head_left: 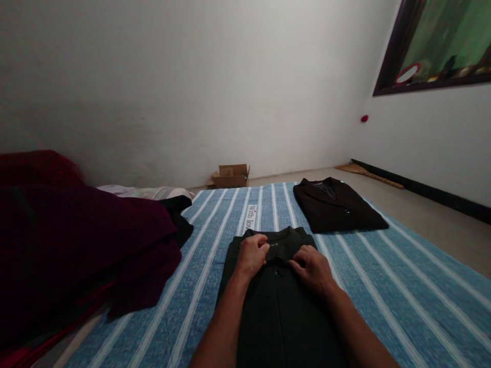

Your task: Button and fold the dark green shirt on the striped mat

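A dark green zip-front jacket (282,312) lies folded in front of me, its collar at the far end and its zipper running down the middle. My left hand (253,254) grips the left side of the collar, fingers curled in. On the collar's right side, my right hand (312,267) pinches the cloth between thumb and fingers. Between the two hands the neck opening shows a small label, too small to read. Both sleeves are out of sight.
A folded dark brown garment (337,207) lies at the far right of the striped blue bedsheet (207,245). Maroon and dark clothes (88,240) are heaped on the left. Beyond the bed stand an open cardboard box (230,176) and a white wall.
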Demonstrator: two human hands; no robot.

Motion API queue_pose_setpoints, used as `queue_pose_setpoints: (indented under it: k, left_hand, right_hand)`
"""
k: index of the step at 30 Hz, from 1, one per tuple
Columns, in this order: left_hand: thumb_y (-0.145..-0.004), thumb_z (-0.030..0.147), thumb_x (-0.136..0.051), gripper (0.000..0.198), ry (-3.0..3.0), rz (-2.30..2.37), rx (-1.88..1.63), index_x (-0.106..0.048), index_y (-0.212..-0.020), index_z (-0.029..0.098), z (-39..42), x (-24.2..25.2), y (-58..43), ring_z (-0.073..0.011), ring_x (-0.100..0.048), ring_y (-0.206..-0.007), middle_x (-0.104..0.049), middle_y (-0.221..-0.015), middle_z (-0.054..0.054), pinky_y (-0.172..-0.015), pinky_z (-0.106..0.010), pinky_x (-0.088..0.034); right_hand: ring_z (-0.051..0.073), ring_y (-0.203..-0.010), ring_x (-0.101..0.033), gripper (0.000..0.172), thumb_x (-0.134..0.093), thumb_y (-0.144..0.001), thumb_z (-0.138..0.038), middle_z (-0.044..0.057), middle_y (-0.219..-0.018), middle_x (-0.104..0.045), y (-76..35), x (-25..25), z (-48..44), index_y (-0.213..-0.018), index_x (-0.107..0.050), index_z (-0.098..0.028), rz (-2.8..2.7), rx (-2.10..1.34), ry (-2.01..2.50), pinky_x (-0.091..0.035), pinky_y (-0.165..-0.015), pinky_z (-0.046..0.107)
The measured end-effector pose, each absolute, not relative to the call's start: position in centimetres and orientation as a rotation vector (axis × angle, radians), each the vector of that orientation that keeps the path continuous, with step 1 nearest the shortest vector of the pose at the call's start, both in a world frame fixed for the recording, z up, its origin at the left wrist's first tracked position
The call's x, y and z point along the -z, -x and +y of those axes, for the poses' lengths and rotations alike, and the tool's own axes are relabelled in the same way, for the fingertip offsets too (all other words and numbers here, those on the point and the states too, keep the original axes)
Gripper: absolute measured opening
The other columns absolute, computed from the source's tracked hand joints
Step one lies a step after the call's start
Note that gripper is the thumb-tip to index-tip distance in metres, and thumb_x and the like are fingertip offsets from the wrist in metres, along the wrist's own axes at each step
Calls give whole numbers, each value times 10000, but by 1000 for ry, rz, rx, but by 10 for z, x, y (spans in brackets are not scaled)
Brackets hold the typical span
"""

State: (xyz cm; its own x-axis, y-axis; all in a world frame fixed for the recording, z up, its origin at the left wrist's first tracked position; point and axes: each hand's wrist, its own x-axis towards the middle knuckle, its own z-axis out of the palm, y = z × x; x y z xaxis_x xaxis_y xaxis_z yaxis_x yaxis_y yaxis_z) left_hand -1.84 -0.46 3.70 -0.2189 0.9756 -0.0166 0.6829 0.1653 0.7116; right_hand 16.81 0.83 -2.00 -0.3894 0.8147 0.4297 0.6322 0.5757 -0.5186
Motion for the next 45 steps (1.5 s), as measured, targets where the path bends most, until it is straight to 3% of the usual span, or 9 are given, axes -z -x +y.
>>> queue_pose_setpoints:
  k: [4, 9, 16, 21, 25, 27, 30, 33, 45]
  left_hand:
    - [-799, 277, -555, 187, -1843, 1895, -786, -664, -935, 212, -11, -30, 12, -115, -631, -697, -693, -869, 15, -669, -209, -455]
    - [-776, 457, -572, 375, -1951, 1997, -618, -648, -1047, 209, -15, -25, 2, -194, -626, -929, -688, -1006, -48, -786, -267, -446]
    - [-756, 414, -601, 348, -1904, 2013, -524, -645, -1056, 244, -14, -24, 1, -190, -641, -907, -702, -970, -27, -759, -264, -449]
    - [-724, 371, -629, 329, -1861, 2006, -526, -644, -1030, 252, -12, -24, 3, -186, -648, -869, -708, -907, -14, -730, -258, -446]
    - [-709, 343, -628, 267, -1840, 1989, -504, -659, -959, 258, -12, -26, 4, -192, -648, -855, -706, -893, -8, -710, -262, -442]
    - [-710, 337, -621, 246, -1842, 1976, -481, -663, -937, 253, -12, -28, 5, -193, -645, -865, -703, -913, -13, -713, -261, -439]
    - [-702, 344, -624, 262, -1856, 1969, -462, -669, -939, 242, -12, -30, 6, -198, -642, -880, -699, -952, -25, -724, -265, -440]
    - [-697, 364, -625, 254, -1889, 1973, -437, -685, -909, 238, -11, -30, 6, -217, -639, -894, -693, -977, -35, -734, -285, -446]
    - [-698, 308, -610, 186, -1913, 1951, -405, -650, -864, 233, -12, -30, 6, -208, -639, -878, -687, -936, -14, -719, -276, -440]
  right_hand:
    - [167, -724, -504, 153, -593, -791, -263, 21, -717, -561, -170, 18, 8, -661, -562, -188, -2129, -391, 1108, -358, -631, 263]
    - [168, -706, -502, 193, -576, -816, -314, 25, -710, -560, -171, 19, 8, -670, -570, -188, -2143, -435, 1079, -364, -626, 275]
    - [164, -703, -530, 184, -582, -804, -331, 20, -715, -576, -175, 15, 7, -687, -582, -190, -2166, -543, 1077, -392, -630, 274]
    - [146, -675, -558, 135, -507, -810, -211, 19, -718, -587, -173, -18, 25, -731, -614, -188, -2171, -488, 1142, -411, -618, 244]
    - [155, -843, -591, 325, -424, -758, -25, 47, -933, -640, -152, -60, 63, -918, -658, -184, -2568, -419, 1218, -422, -742, 246]
    - [166, -967, -574, 457, -417, -702, 38, 49, -1073, -629, -137, -76, 85, -1023, -647, -193, -2854, -576, 1368, -416, -806, 243]
    - [142, -698, -630, 470, -455, -639, 59, 28, -833, -677, -119, -85, 112, -991, -671, -166, -2998, -802, 1497, -465, -638, 217]
    - [108, -519, -594, 465, -464, -639, 49, -13, -675, -649, -108, -79, 129, -992, -675, -168, -3064, -969, 1568, -467, -526, 198]
    - [134, -498, -573, 223, -506, -720, -6, -36, -491, -537, -101, -68, 144, -866, -651, -95, -3121, -1102, 1723, -512, -542, 275]
